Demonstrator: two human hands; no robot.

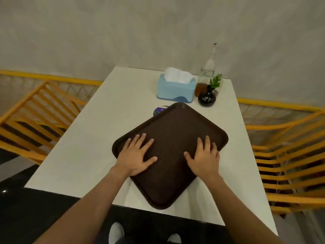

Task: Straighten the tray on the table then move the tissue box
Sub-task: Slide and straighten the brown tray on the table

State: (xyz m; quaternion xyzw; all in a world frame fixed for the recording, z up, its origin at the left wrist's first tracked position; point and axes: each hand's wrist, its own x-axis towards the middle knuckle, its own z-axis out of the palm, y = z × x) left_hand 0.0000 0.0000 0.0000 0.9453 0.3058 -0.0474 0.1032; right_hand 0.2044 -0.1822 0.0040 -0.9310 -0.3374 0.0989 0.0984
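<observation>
1. Two hands, left hand (136, 154) and right hand (204, 155), press flat on the tray (173, 136), fingers (140, 140) spread wide, gripping nothing.
2. Tray lies cornerwise under them on the worktop (84, 138); it needs turning.
3. Tissue box (175, 89) sits beyond the fingertips, slightly nearer the right hand.

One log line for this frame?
step: straighten tray | left hand, right hand flat on it | tray skewed | tissue box untouched
</observation>
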